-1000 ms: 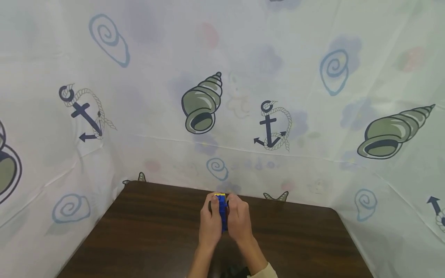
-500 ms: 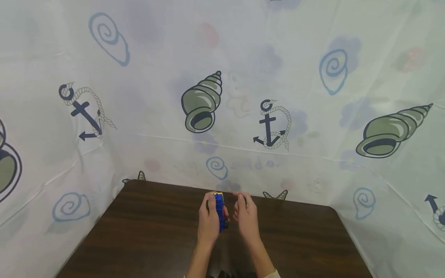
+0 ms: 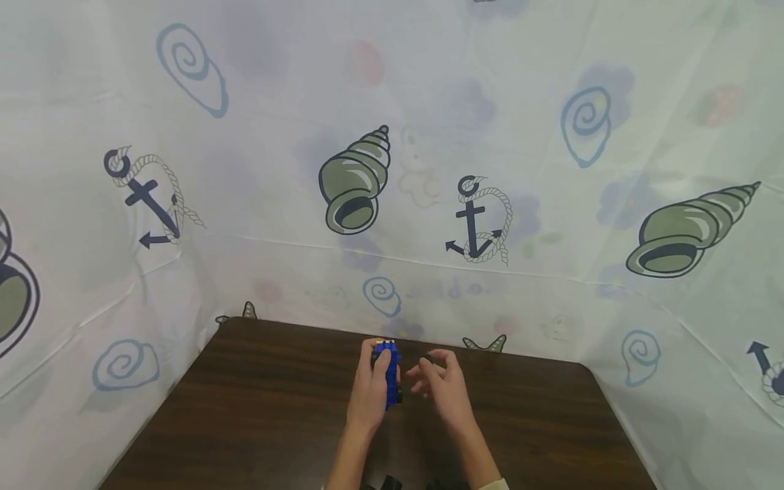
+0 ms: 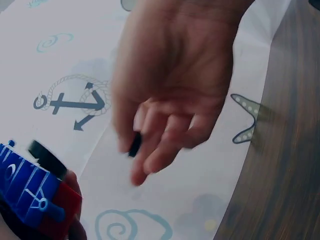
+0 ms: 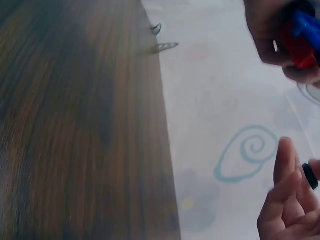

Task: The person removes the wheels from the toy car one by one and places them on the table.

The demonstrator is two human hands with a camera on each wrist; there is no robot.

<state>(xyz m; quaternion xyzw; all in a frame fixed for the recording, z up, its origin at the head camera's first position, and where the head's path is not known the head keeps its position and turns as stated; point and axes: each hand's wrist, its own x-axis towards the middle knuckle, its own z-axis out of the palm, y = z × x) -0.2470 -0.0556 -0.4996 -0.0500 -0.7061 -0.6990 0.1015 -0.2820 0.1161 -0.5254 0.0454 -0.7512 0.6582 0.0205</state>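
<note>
Right hand (image 3: 450,391): thumb and forefinger close together, pinching a small black disc (image 4: 134,144) edge-on; other fingers loosely bent. Left hand (image 3: 367,395): holding a blue toy vehicle (image 3: 392,381), thumb laid along its top, fingers beneath. Toy points away from the body, yellow at its far end, red underside, a black wheel (image 4: 47,159) at its side in the left wrist view, a short blue peg (image 4: 55,212) jutting out nearby. Disc and toy apart, a gap between the hands. Both held over a dark wood-grain table (image 3: 275,408), its far corners rounded. Pale sleeve (image 3: 495,484) at the right forearm. Dark shapes at the bottom edge, cut off, can't tell what. Beyond the table, a whitish cloth (image 3: 269,170) printed with shells, anchors and starfish, creased horizontally. Right hand slightly blurred in the left wrist view.
</note>
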